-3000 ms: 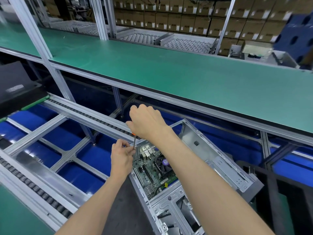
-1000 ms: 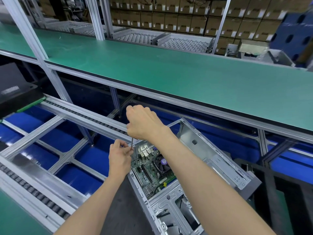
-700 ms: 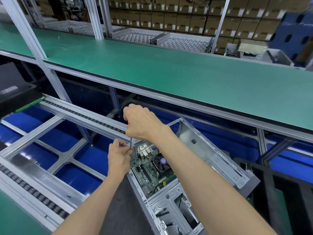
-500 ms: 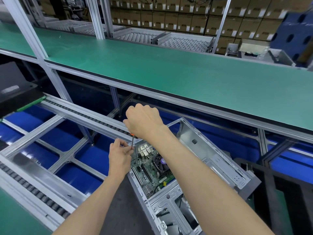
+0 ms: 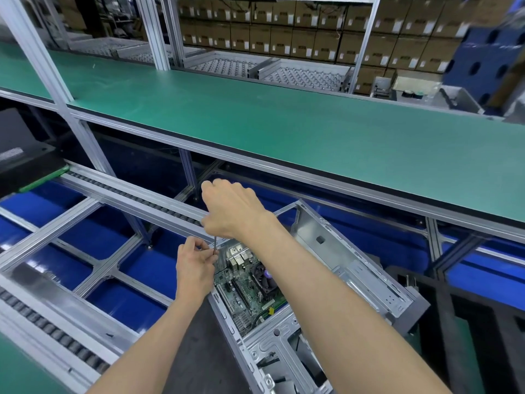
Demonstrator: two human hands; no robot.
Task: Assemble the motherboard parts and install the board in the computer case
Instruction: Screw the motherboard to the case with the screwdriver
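An open silver computer case (image 5: 355, 268) lies on the conveyor, with a green motherboard (image 5: 250, 294) and its dark CPU fan (image 5: 262, 275) inside. My right hand (image 5: 230, 209) grips the handle of a screwdriver (image 5: 215, 244), whose thin shaft points down at the case's far left corner. My left hand (image 5: 194, 265) pinches the shaft near its tip, at the rear edge of the case. The screwdriver's handle and tip are hidden by my hands.
A long green workbench (image 5: 284, 123) runs across above the conveyor. Roller rails (image 5: 136, 203) and aluminium frame bars cross blue flooring on the left. Dark foam trays (image 5: 468, 336) sit to the right. Stacked cardboard boxes (image 5: 312, 38) fill the back.
My right hand has shifted slightly on the screwdriver handle, hiding the orange collar seen earlier. Both hands stay at the case's corner; the view has barely moved.
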